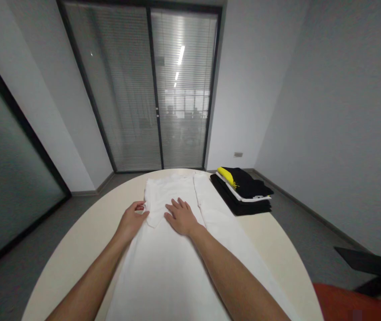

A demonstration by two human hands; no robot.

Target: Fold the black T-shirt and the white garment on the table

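Observation:
A white shirt (163, 276) lies spread lengthwise over the table, with a seam edge running down its far right part. At its far left a section is folded over, ending in a loose corner. My left hand (133, 218) is at that folded left edge, thumb and fingers pinched on the fabric. Flat on top of the shirt rests my right hand (182, 217), palm down with its fingers spread, just right of the loose corner. The near end of the shirt runs out of view.
Under the shirt is a round cream table (73, 249). A stack of folded black, white and yellow clothes (243, 187) sits at its far right. An orange-red chair seat (350, 303) and a black armrest (370, 263) stand at the lower right. Beyond are glass doors with blinds (126, 98).

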